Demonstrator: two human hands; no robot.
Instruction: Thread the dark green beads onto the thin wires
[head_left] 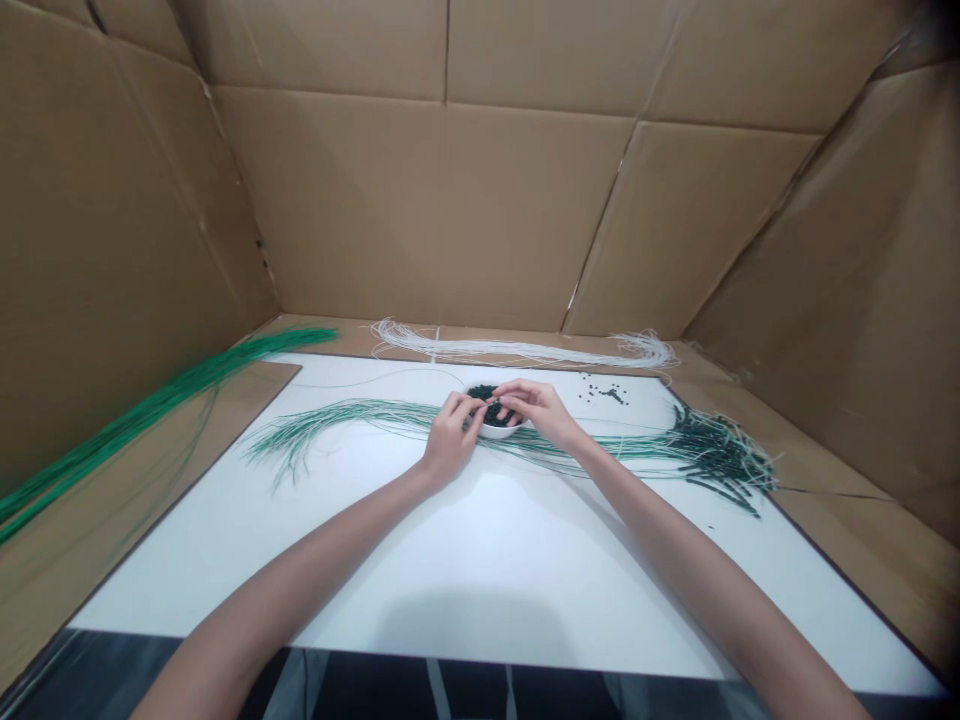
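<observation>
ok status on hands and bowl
Left hand, right hand: fingertips meeting over white bowl, any held item too small to tell. Dark beads in bowl. Green strands lying beside it.

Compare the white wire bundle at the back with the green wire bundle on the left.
The white wire bundle lies flat across the back, behind the white board, while the green wire bundle slants down the left side. The white wire bundle curls loosely at both ends; the green wire bundle runs nearly straight. Both are long, thin strands gathered loosely together.
</observation>
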